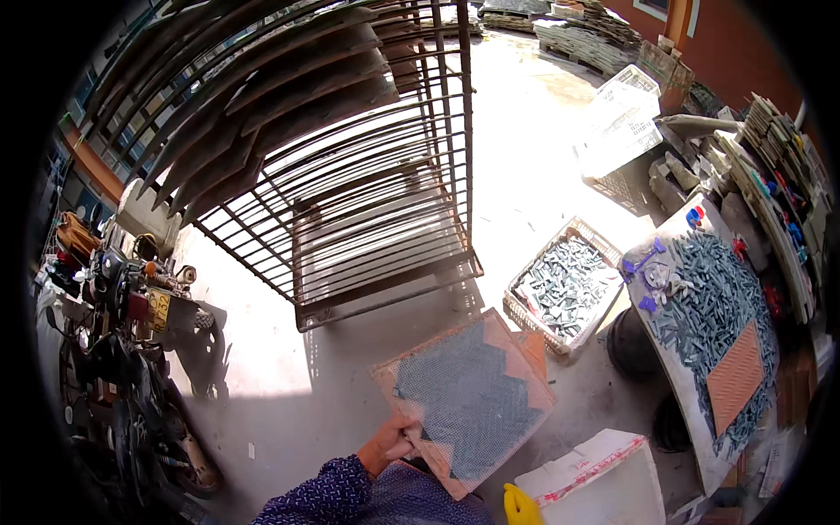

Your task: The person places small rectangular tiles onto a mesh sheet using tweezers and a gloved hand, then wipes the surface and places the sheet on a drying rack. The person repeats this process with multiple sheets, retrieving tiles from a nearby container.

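My left hand (391, 444) is closed on the near left corner of an orange mould board (429, 455). Dark grey stone strips (464, 385) lie on the board in a stepped zigzag, with a pale see-through mesh over them. The board is held out above the ground in front of me. At the lower edge shows a yellow, rounded shape like glove fingers (521, 506), beside an open white foam box (604, 477) with red-marked tape. I cannot tell whether my right hand is inside it; no other part of that hand shows.
On the right, a table (637, 293) bears heaped stone strips (709, 306) and another orange board (737, 376). A crate of strips (569, 284) stands beside it. A metal rack (385, 311) with dark boards rises ahead; motorcycles (131, 350) are parked left.
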A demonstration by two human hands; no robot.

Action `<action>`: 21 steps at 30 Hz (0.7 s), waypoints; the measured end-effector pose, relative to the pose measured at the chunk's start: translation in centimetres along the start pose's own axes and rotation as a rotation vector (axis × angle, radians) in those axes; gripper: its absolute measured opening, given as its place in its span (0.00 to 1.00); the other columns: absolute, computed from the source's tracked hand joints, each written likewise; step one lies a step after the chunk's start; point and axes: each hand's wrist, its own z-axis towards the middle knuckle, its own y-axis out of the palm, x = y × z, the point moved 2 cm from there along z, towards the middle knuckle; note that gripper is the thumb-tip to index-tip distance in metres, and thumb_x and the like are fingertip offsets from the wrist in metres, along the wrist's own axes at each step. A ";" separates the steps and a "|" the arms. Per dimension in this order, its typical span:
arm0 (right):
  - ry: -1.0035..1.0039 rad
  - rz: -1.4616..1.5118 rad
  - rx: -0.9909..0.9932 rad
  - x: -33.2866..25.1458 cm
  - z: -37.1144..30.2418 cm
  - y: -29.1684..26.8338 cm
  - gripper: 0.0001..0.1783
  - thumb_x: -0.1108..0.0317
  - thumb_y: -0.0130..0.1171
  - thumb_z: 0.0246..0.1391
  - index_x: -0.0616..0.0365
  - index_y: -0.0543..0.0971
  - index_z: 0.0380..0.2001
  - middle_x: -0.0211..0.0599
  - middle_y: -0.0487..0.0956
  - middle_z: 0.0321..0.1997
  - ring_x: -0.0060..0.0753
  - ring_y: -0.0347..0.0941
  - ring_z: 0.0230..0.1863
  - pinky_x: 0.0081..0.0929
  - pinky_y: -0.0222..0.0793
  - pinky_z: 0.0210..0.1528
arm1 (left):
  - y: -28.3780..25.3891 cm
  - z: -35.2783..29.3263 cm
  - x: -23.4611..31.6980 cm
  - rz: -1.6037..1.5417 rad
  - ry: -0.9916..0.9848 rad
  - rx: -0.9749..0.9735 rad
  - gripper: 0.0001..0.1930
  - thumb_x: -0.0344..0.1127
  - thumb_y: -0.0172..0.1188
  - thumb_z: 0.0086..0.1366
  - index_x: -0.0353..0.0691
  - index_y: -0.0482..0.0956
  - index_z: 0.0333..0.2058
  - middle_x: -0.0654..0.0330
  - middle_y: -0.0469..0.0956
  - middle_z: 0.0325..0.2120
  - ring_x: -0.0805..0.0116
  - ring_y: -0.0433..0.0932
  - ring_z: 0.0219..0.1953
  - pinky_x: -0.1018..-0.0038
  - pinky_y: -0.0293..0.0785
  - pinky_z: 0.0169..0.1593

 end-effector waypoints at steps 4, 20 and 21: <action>-0.104 -0.363 0.065 2.1 0.3 -3.5 0.23 0.61 0.44 0.58 0.65 0.66 0.52 0.52 0.68 0.54 0.48 0.61 0.57 0.32 0.56 0.59 | 4.3 -6.5 3.0 -0.079 0.251 -0.007 0.06 0.27 0.52 0.56 0.40 0.69 0.34 0.61 0.70 0.31 0.65 0.71 0.35 0.65 0.69 0.43; -0.147 -0.374 0.353 -15.0 1.9 -8.6 0.24 0.56 0.42 0.59 0.61 0.68 0.52 0.48 0.69 0.53 0.44 0.63 0.57 0.31 0.55 0.58 | 12.7 -2.6 21.1 -0.258 0.707 -0.398 0.00 0.32 0.57 0.55 0.45 0.74 0.26 0.66 0.74 0.22 0.68 0.74 0.28 0.62 0.70 0.41; -0.123 -0.371 0.351 -15.6 2.3 -8.4 0.24 0.55 0.42 0.59 0.61 0.68 0.52 0.48 0.69 0.54 0.43 0.63 0.57 0.31 0.55 0.59 | 12.5 -1.7 22.0 -0.278 0.712 -0.388 0.01 0.32 0.57 0.54 0.46 0.74 0.26 0.67 0.72 0.22 0.69 0.73 0.27 0.63 0.69 0.40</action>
